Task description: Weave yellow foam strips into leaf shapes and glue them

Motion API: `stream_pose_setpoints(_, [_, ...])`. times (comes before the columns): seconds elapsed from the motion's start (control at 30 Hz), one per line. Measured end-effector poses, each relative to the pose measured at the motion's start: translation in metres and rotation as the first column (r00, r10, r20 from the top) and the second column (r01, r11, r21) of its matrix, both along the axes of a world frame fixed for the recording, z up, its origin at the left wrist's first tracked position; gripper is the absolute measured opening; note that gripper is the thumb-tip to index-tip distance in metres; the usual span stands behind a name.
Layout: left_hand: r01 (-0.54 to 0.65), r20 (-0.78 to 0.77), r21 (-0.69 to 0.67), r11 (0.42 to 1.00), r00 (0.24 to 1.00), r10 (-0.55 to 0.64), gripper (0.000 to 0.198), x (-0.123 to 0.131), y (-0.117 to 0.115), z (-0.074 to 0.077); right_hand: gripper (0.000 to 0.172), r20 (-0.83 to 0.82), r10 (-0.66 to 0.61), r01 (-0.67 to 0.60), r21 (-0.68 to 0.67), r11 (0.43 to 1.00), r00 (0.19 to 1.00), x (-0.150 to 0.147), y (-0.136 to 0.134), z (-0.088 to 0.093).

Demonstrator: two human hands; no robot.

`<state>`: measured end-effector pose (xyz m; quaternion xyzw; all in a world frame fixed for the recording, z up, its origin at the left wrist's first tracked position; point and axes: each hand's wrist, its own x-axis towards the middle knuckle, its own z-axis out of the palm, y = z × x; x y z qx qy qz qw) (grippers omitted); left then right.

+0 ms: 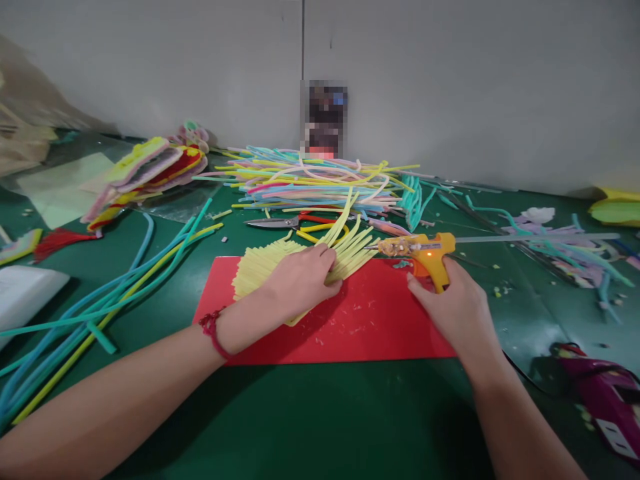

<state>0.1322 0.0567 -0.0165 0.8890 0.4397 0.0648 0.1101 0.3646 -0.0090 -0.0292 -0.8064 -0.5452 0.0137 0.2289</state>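
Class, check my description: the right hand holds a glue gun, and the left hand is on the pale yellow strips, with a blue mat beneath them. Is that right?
Not quite: the mat is red, not blue, as the head view shows. The rest stands: the right hand holds the glue gun, and the left hand is on the pale yellow strips.

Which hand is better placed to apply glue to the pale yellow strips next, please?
Probably the right hand: it holds the glue gun, whose nozzle points toward the yellow strips. The left hand rests on those strips, over the red mat.
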Motion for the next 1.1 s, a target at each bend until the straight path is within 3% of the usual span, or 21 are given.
stream_pose_setpoints(0.23, [-0.020,0.020,-0.053,0.998,1.000,0.022,0.014,0.000,0.001,0.001,0.040,-0.020,-0.005,0.005,0.020,1.000,1.000,0.000,0.002,0.001])
stream_pose_setpoints(0.47, [-0.015,0.038,-0.062,0.998,0.999,0.017,0.014,-0.001,0.002,-0.001,0.040,-0.126,-0.211,0.216,0.030,0.976,0.969,0.019,0.008,-0.001])
stream_pose_setpoints(0.83, [0.014,0.073,-0.048,0.999,0.997,-0.011,0.014,-0.003,0.001,-0.004,0.038,-0.052,-0.229,0.230,0.009,0.973,0.972,0.054,0.016,-0.019])
stream_pose_setpoints(1.0, [0.019,0.089,-0.067,0.998,0.996,-0.013,0.014,-0.004,0.001,-0.002,0.032,-0.016,-0.228,0.226,0.219,0.949,0.973,0.053,0.010,-0.013])
stream_pose_setpoints(1.1, [0.022,0.094,-0.080,0.997,0.995,-0.014,0.014,-0.004,0.001,0.000,0.028,0.116,-0.045,-0.004,0.389,0.921,0.992,0.029,0.009,-0.002])
